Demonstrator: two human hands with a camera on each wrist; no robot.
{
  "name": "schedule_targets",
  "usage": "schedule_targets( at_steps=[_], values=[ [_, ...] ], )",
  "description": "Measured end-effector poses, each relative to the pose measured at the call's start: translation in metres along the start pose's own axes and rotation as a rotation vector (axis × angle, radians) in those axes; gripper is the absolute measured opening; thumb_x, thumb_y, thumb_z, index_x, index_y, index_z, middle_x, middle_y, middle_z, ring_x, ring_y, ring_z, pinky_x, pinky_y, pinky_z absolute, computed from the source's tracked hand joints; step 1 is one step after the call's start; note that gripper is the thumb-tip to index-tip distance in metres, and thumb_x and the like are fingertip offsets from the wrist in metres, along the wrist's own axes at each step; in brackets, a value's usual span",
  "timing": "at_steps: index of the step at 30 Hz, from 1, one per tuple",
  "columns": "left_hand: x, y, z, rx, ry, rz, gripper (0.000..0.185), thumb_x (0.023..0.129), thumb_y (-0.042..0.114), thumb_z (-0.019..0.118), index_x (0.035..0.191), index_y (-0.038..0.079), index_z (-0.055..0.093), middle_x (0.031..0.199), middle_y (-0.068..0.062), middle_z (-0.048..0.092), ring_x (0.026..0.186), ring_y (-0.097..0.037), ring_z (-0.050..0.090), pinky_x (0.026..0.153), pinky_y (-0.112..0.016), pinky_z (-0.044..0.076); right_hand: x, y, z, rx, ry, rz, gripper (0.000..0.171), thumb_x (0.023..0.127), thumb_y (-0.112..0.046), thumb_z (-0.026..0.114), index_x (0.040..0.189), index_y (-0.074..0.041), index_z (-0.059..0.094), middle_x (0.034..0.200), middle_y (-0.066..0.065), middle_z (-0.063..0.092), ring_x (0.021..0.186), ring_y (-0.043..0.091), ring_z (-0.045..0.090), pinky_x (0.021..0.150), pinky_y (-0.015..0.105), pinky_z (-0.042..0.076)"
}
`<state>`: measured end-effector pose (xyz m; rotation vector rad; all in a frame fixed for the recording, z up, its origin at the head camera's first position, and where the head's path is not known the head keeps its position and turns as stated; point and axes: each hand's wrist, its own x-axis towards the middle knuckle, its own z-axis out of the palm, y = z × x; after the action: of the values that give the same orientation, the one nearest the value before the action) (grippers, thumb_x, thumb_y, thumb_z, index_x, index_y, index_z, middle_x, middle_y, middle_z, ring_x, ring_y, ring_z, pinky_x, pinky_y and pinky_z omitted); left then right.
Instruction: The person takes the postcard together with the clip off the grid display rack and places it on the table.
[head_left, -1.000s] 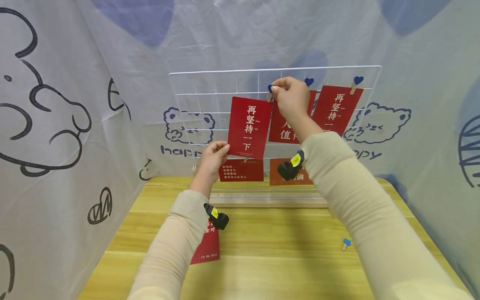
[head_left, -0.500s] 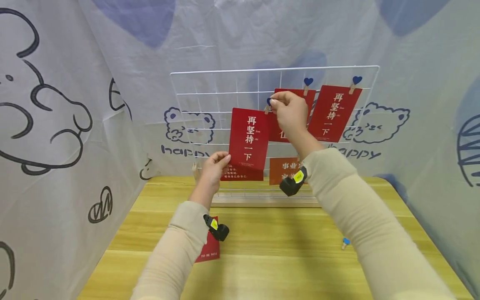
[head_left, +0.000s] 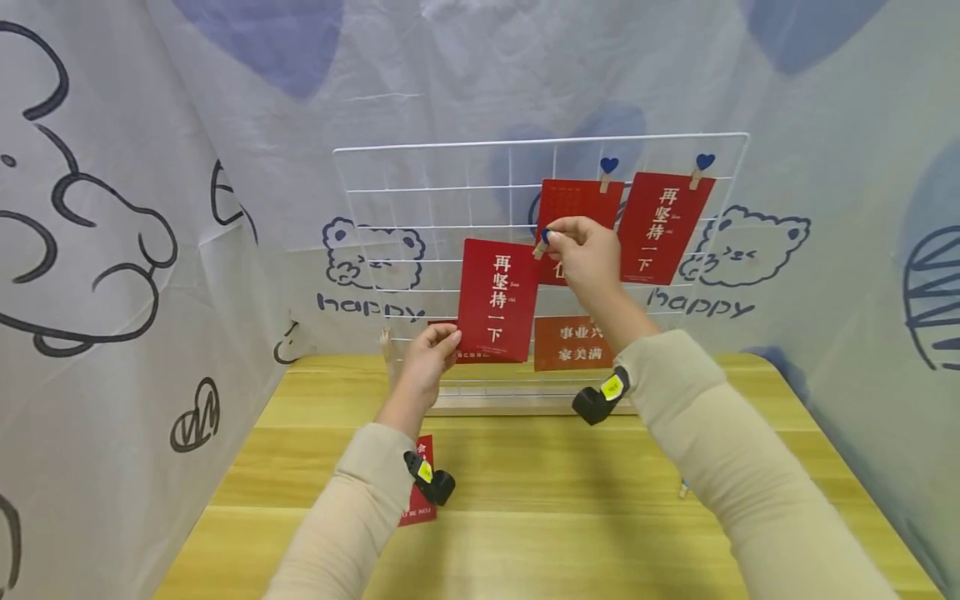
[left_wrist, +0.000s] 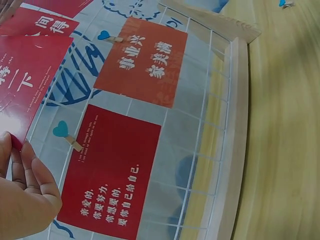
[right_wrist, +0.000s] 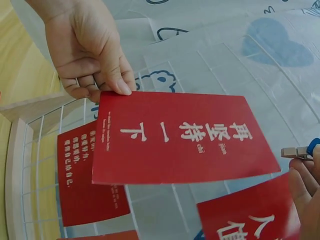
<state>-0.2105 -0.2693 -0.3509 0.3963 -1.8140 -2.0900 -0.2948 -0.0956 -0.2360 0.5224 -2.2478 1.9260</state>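
Observation:
My left hand (head_left: 427,358) pinches the lower left corner of a red card (head_left: 495,300) with white characters, held in front of a white wire grid rack (head_left: 540,142). To its right, my right hand (head_left: 592,258) pinches a small wooden clothespin (right_wrist: 297,151) with a dark blue heart. In the right wrist view the clothespin's tip points at the card's upper corner, with a small gap between them. Behind the right hand, another red card (head_left: 577,196) hangs from a heart clothespin (head_left: 606,175), partly hidden. A further red card (head_left: 667,225) hangs at the rack's right.
Lower on the rack hang an orange card (left_wrist: 142,60) and a red card (left_wrist: 110,170), each with a light blue heart clothespin. One red card (head_left: 422,504) lies on the wooden table (head_left: 555,533), partly behind the left sleeve. A loose clothespin (head_left: 684,487) lies at right.
Both hands have moved down with the card, away from the rack's top wires. The clothespin, at the card's upper right corner before, now stands slightly apart from it.

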Motion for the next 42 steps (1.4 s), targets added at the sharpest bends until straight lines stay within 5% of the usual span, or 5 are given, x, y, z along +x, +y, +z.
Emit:
schedule_targets(
  at_steps=[20, 29, 42],
  values=[
    [-0.016, -0.025, 0.006, 0.005, -0.017, -0.042, 0.005, 0.085, 0.005, 0.051, 0.089, 0.003, 0.054, 0.075, 0.002, 0.050, 0.070, -0.009, 0.047, 0.070, -0.026, 0.040, -0.017, 0.046, -0.018, 0.136, 0.020, 0.001, 0.016, 0.084, -0.002, 0.053, 0.095, 0.008, 0.057, 0.079, 0.006, 0.060, 0.069, 0.009, 0.057, 0.069, 0.023, 0.048],
    [-0.022, -0.040, 0.003, 0.025, -0.021, -0.072, 0.009, 0.086, 0.007, 0.051, 0.092, 0.001, 0.053, 0.076, 0.001, 0.049, 0.071, -0.010, 0.047, 0.070, -0.026, 0.040, -0.024, 0.063, -0.025, 0.146, 0.004, 0.091, 0.017, 0.085, -0.003, 0.052, 0.098, 0.007, 0.054, 0.072, -0.004, 0.057, 0.070, 0.011, 0.058, 0.063, 0.018, 0.046],
    [-0.032, -0.061, -0.004, 0.056, -0.028, -0.137, 0.017, 0.087, 0.010, 0.051, 0.099, -0.002, 0.053, 0.080, -0.001, 0.051, 0.074, -0.012, 0.047, 0.074, -0.030, 0.040, -0.037, 0.089, -0.026, 0.132, -0.024, 0.136, 0.016, 0.085, -0.001, 0.051, 0.097, 0.009, 0.053, 0.078, 0.006, 0.059, 0.075, 0.018, 0.056, 0.069, 0.020, 0.047]
  ],
)
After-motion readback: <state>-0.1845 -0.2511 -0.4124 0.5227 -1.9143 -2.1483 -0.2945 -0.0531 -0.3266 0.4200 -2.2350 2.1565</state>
